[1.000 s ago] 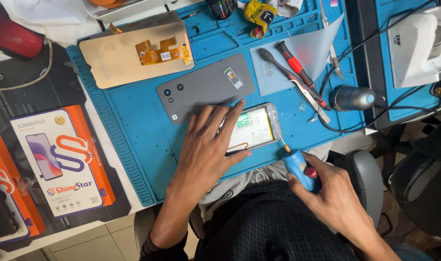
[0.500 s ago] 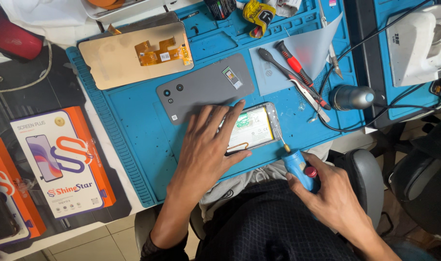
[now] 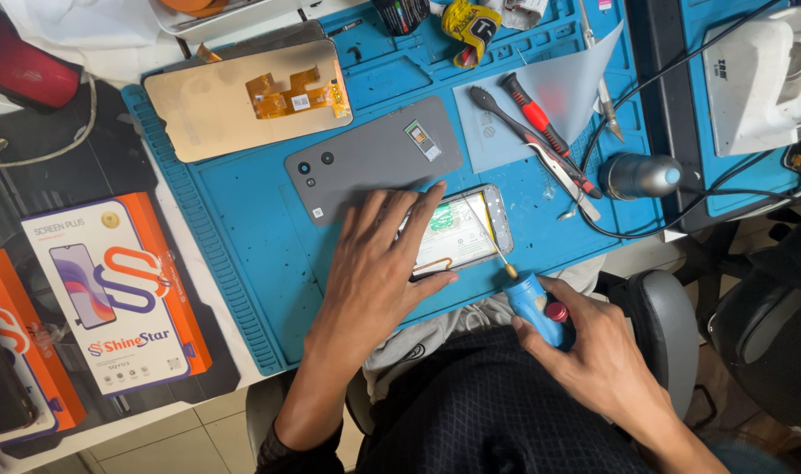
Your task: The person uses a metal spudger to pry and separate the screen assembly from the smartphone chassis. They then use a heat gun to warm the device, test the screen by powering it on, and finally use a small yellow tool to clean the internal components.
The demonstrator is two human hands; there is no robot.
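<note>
Here we see the opened phone [image 3: 460, 230] flat on the blue ribbed mat [image 3: 243, 263], near edge. Our left hand [image 3: 374, 263] presses it, fingers spread, gripping nothing. Right hand [image 3: 593, 351] is closed around a blue-handled screwdriver [image 3: 528, 298], thin tip on the phone. Grey back cover [image 3: 374, 158] lies just beyond.

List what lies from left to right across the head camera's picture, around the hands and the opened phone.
Orange-and-white box → left hand pressing on the opened phone → blue-handled screwdriver in the right hand → dark cylindrical tool → white machine.
</note>
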